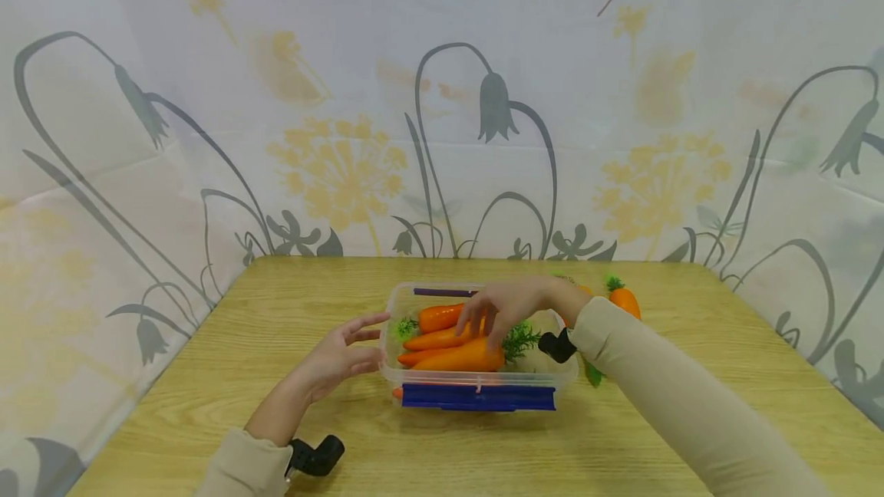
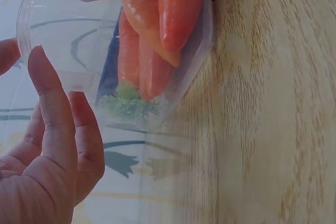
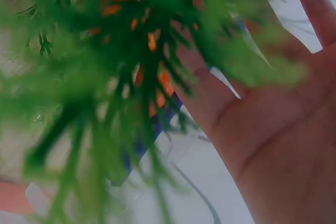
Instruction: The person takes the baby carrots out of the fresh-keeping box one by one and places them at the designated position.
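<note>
A clear plastic container (image 1: 483, 378) with blue side clips holds several orange carrots. My right hand (image 1: 507, 305) reaches over its far rim. The thumb and bent fingers straddle the wide, leafy end of the nearest carrot (image 1: 456, 359). Its green top (image 3: 147, 66) fills much of the right wrist view and partly hides those fingers. To the left, my left hand (image 1: 345, 359) is open, with loosely spread fingertips right at the container's left wall. Through that wall, the left wrist view shows carrot tips (image 2: 181, 19) and a leafy green tuft (image 2: 131, 100).
Beyond the right forearm, another carrot (image 1: 625, 301) with a green top lies on the wooden table (image 1: 331, 290). More green leaves (image 1: 592, 373) show beside the container's right end. A flower-printed cloth (image 1: 442, 136) hangs behind the table.
</note>
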`<state>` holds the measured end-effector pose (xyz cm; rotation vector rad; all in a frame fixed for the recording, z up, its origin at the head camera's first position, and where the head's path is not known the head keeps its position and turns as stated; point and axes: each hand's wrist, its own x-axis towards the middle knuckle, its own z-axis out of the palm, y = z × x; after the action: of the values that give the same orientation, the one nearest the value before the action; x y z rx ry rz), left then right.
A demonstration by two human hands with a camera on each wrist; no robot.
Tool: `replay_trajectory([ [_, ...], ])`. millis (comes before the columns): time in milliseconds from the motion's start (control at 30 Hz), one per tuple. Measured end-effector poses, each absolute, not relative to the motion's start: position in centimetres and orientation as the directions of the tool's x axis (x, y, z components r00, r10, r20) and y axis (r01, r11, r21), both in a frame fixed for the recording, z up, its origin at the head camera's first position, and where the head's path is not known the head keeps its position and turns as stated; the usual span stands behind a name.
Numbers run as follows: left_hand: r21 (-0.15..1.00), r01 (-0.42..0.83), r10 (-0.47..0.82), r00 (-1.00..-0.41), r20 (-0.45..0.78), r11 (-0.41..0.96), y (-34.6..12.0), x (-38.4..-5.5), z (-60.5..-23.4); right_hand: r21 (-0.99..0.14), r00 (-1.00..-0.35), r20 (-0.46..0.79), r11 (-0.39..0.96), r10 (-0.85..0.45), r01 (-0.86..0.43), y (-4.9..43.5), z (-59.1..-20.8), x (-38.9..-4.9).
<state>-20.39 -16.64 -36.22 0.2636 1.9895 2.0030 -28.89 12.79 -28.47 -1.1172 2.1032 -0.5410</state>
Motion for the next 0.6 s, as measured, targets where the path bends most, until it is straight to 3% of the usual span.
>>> replay_trajectory([
  [367,0.996,-0.088,0.345,-0.935,-0.083,0.001,-16.7,-20.6,-36.4,-0.554,-0.297,-0.477,0.545,-0.827,-0.629,11.1,-29.1,-28.8],
  [600,0.996,-0.09,0.346,-0.934,-0.084,0.0,-16.6,-20.6,-36.3,-0.493,-0.311,-0.47,0.537,-0.826,-0.685,11.6,-28.3,-28.4],
])
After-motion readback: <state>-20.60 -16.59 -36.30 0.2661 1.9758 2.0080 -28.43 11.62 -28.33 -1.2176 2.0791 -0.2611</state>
